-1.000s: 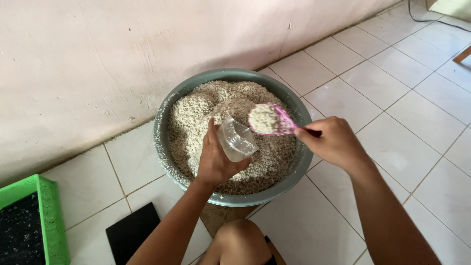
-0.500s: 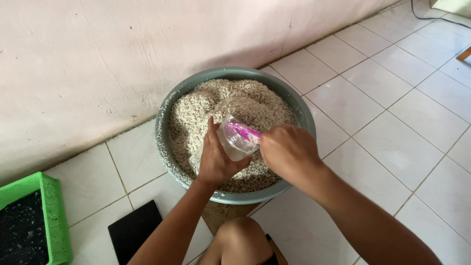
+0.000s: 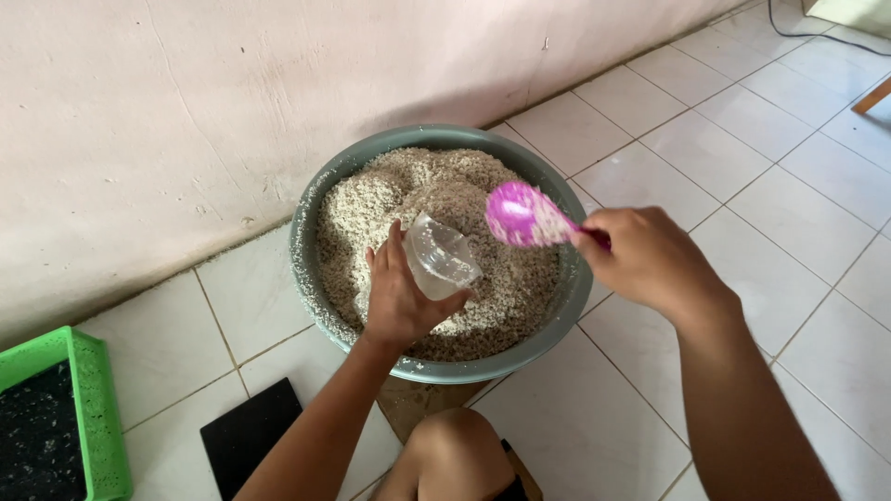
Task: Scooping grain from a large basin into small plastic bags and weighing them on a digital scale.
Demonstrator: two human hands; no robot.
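Observation:
A grey round basin [image 3: 316, 202] on the tiled floor is filled with pale, crumbly grain-like material [image 3: 436, 190]. My left hand [image 3: 399, 301] holds a clear plastic bag [image 3: 442, 257] open over the near side of the basin. My right hand [image 3: 650, 260] grips the handle of a pink plastic spoon [image 3: 522, 214], whose bowl is turned with its back to me, just right of the bag's mouth and above the material.
A pale wall runs close behind the basin. A green plastic tray [image 3: 88, 390] with dark contents sits at the lower left, a flat black square [image 3: 251, 436] lies beside it, and my knee [image 3: 455, 455] is under the basin's near rim. White floor tiles extend to the right.
My right hand brought the loaded spoon to the bag's mouth, tipped it there, then pulled back to the right with the spoon turned over. The left hand kept holding the bag.

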